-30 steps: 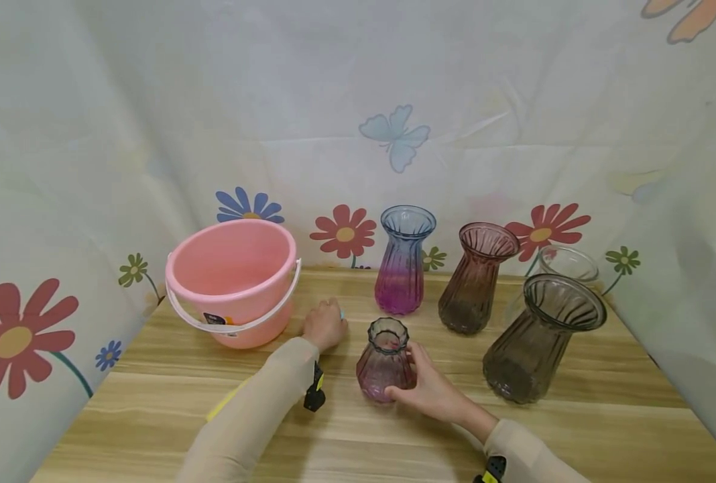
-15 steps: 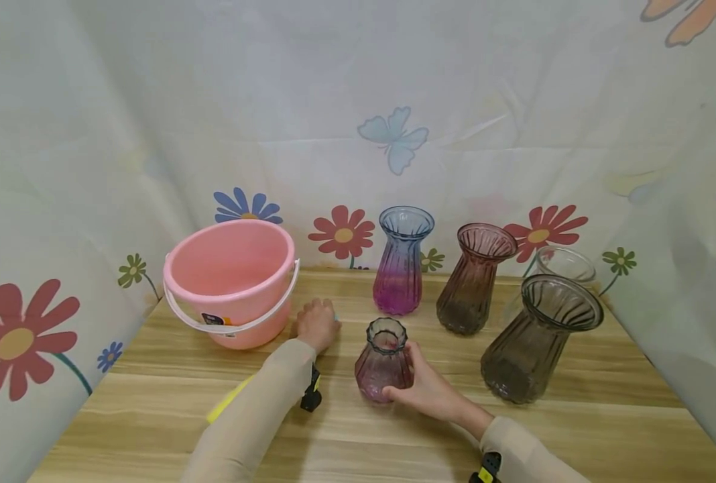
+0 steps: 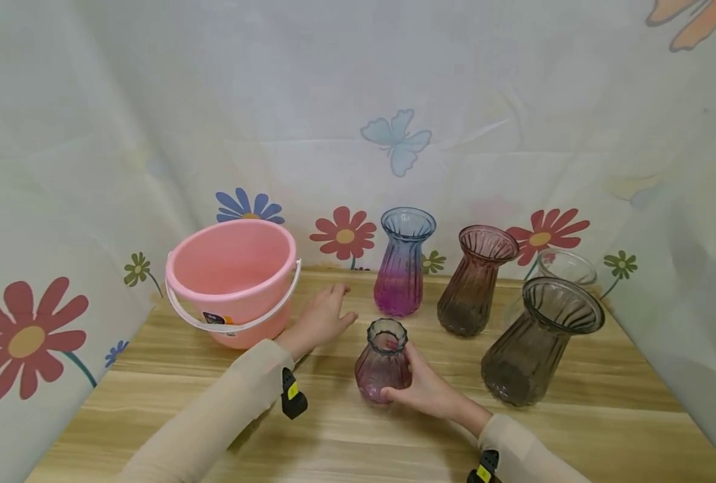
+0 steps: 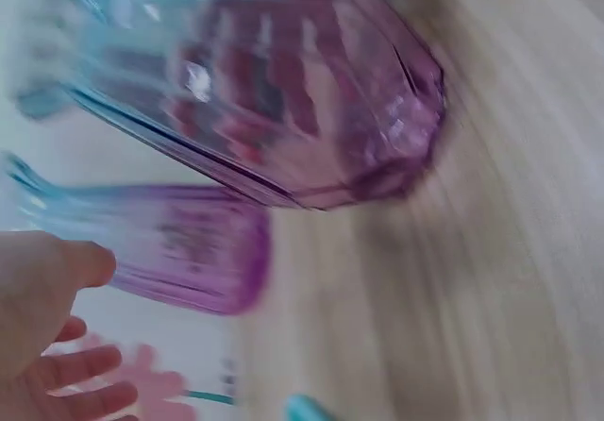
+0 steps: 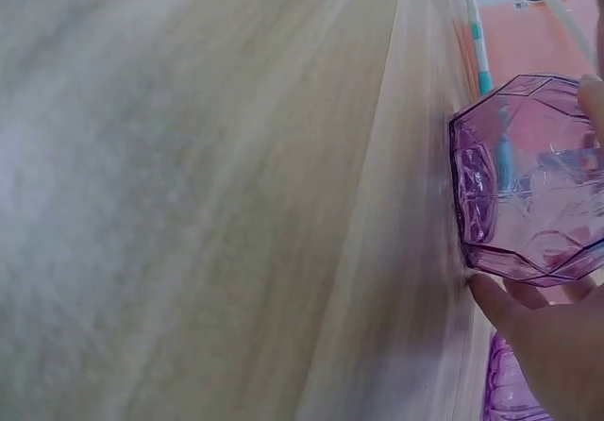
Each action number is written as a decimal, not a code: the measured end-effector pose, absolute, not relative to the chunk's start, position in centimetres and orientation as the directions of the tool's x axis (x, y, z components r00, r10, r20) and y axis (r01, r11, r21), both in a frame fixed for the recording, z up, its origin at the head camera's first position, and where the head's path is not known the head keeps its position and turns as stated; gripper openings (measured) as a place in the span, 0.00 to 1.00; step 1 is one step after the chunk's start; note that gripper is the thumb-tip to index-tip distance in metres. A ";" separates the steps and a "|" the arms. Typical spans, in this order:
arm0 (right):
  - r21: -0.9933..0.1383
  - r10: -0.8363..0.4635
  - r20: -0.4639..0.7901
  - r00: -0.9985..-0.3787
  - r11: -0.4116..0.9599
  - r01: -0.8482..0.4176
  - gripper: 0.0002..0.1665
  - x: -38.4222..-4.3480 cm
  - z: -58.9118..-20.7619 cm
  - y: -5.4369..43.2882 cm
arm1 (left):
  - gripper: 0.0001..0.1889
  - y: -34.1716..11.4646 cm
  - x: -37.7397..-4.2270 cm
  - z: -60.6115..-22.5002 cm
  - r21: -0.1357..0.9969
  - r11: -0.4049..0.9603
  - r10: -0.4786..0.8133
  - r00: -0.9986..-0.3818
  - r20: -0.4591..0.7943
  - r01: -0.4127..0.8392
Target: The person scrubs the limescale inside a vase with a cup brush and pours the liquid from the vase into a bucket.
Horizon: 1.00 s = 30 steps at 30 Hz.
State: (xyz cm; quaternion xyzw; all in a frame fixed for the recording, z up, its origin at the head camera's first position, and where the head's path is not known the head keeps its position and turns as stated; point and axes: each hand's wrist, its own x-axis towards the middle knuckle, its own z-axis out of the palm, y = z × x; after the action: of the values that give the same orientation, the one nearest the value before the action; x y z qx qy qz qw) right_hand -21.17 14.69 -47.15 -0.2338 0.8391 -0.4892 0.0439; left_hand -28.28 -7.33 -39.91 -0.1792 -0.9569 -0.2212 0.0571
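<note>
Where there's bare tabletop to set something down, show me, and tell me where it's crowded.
Bare tabletop lies in front of the small purple vase, between the sleeves; in front of the pink bucket; and right of the dark grey vase. Back right is crowded: the clear vase sits close behind the grey one, near the reddish-brown vase.

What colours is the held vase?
The vase has a bluish neck and purple base, clearest in the left wrist view.

Wood-grain tbl (image 3: 358,446) has bucket (image 3: 243,303) & sev. glass vases (image 3: 399,285).
</note>
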 end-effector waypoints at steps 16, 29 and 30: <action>-0.846 -0.375 0.141 -0.916 0.434 -0.309 0.59 -20.8 -46.8 14.0 | 0.18 -19.0 -23.1 -31.0 0.314 0.820 0.284 -0.817 0.502 0.478; -0.714 -0.373 0.368 -0.852 0.474 -0.516 0.54 -23.3 -43.3 12.6 | 0.28 -30.2 -25.1 -28.6 0.585 0.810 -0.192 -0.955 0.226 -0.025; -0.679 -0.376 0.395 -0.838 0.495 -0.542 0.54 -23.7 -42.6 12.4 | 0.28 -30.5 -25.2 -28.7 0.598 0.801 -0.203 -0.957 0.207 -0.040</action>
State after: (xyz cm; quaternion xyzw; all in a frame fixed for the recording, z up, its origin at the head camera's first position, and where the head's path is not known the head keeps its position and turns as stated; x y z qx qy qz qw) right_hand -23.73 12.39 -42.64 -0.2672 0.8590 -0.4257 -0.0972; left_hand -25.22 -30.52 -28.71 0.0646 -0.9397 -0.3089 0.1315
